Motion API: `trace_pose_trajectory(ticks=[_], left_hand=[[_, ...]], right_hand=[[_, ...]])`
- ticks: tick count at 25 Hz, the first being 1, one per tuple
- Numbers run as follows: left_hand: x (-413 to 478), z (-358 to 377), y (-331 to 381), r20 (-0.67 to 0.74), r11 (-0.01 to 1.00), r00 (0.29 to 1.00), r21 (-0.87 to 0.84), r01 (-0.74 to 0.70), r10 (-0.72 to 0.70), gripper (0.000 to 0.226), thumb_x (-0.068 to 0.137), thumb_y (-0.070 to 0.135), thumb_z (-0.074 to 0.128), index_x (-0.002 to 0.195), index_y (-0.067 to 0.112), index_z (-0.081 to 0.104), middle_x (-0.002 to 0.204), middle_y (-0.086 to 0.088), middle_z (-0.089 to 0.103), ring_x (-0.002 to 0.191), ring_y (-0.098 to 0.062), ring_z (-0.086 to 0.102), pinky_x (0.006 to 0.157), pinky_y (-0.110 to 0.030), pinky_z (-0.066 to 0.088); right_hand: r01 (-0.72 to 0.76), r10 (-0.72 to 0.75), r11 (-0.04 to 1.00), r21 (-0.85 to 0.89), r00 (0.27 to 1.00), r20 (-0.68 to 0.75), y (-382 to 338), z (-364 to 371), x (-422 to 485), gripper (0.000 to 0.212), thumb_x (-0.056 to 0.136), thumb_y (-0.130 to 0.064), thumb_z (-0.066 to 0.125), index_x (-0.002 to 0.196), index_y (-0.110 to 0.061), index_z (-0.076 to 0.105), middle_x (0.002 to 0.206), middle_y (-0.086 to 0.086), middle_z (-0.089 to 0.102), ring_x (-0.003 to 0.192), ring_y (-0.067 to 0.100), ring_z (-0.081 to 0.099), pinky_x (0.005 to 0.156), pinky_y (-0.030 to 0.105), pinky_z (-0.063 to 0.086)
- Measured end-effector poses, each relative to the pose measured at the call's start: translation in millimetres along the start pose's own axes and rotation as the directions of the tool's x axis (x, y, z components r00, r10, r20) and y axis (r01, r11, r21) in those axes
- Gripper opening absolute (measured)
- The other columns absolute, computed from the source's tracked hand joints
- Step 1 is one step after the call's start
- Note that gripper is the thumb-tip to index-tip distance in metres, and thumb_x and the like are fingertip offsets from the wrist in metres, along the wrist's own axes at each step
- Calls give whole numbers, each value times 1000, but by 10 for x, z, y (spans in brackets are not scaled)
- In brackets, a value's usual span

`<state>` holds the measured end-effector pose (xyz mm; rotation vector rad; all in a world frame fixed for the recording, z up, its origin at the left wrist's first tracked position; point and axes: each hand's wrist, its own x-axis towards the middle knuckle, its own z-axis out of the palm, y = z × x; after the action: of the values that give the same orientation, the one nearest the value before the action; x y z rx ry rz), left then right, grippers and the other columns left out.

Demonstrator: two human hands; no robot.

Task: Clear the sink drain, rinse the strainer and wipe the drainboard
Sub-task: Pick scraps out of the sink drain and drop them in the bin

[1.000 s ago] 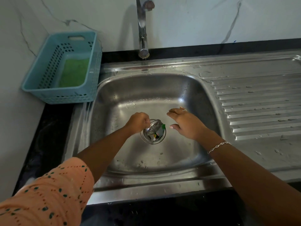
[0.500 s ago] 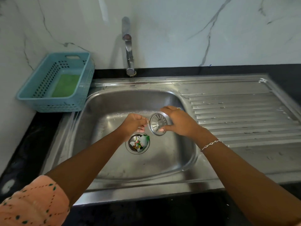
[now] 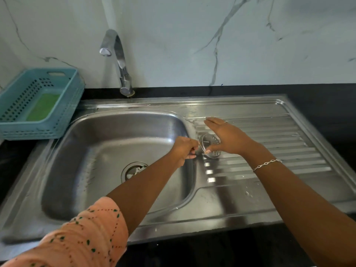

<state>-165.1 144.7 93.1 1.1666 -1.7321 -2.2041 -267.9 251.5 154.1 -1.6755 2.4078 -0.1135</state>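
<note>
**Once the strainer was out, the drain lay open**

As the strainer (image 3: 210, 145) came to the drainboard (image 3: 269, 143), I judged the first step half done: the drain (image 3: 133, 170) in the sink (image 3: 92, 151) was uncovered, and pale scraps still sat in it, partly hidden behind the left forearm. Clearing those looked to me like the next job, with rinsing and wiping still to come.

The strainer was on the ribbed metal just beside the basin's right edge, tilted rather than flat as far as I could make out. The right grip (image 3: 227, 139) was spread wide above it, fingers straight, the thumb touching its near rim. The left grip (image 3: 185, 150) was curled tight at the strainer's left rim; whether it pinched that rim or only touched it, I could not tell.

Half a second earlier the right grip had held the strainer in the air over the basin, just above the drain, and the left had hung curled beside it. A second earlier the strainer was still in the drain, being tipped up. So it had travelled right and out of the sink, and both arms had followed it.

The tap (image 3: 119, 60) was dry, and the blue basket (image 3: 63, 130) with its green pad (image 3: 43, 106) stood untouched on the dark surface (image 3: 317, 97).
</note>
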Motion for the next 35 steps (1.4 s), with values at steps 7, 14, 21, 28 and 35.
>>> trace_pose_trajectory(ticks=[7, 14, 21, 28, 35], left_hand=[[196, 176, -11, -135, 987, 991, 163, 7, 15, 27, 79, 0, 62, 54, 7, 51, 52, -5, 48, 32, -8, 40, 34, -16, 30], [209, 257, -34, -185, 921, 977, 389, -27, 107, 27, 81, 4, 61, 55, 5, 55, 57, -7, 55, 47, -15, 50, 45, -23, 41], [55, 135, -104, -51, 816, 947, 523, -246, 318, 15, 83, 5, 60, 87, -6, 69, 89, -24, 70, 73, -29, 63, 72, -35, 52], [-156, -403, -167, -19, 658, 935, 715, -235, 354, 13, 80, 11, 63, 86, 5, 72, 93, -16, 73, 89, -29, 65, 80, -34, 50], [-391, -1475, -385, -139, 469, 944, 883, -19, 301, 15, 80, 12, 61, 91, 9, 70, 100, -15, 70, 96, -31, 63, 81, -32, 48]], right_hand=[[-37, 42, 998, -55, 995, 95, 312, 169, -132, 108, 73, -58, 63, 146, -8, 2, 157, 11, -3, 145, 24, -3, 117, 33, 2], [-55, 59, 996, -71, 996, 60, 331, 286, -145, 101, 79, -64, 49, 146, -8, 0, 157, 12, -5, 145, 25, -5, 117, 35, 1], [-22, 22, 998, -66, 1000, 3, 246, 317, -113, 96, 81, -63, 46, 146, -7, 4, 157, 13, 0, 146, 24, -2, 118, 34, 1], [69, -68, 996, -51, 997, 20, -33, 380, 31, 94, 81, -62, 47, 146, -7, 7, 157, 14, 4, 145, 26, 3, 118, 34, 3], [188, -187, 980, -70, 982, 30, -564, 552, 301, 88, 83, -58, 49, 145, -5, 16, 155, 16, 15, 144, 28, 12, 118, 37, 8]])
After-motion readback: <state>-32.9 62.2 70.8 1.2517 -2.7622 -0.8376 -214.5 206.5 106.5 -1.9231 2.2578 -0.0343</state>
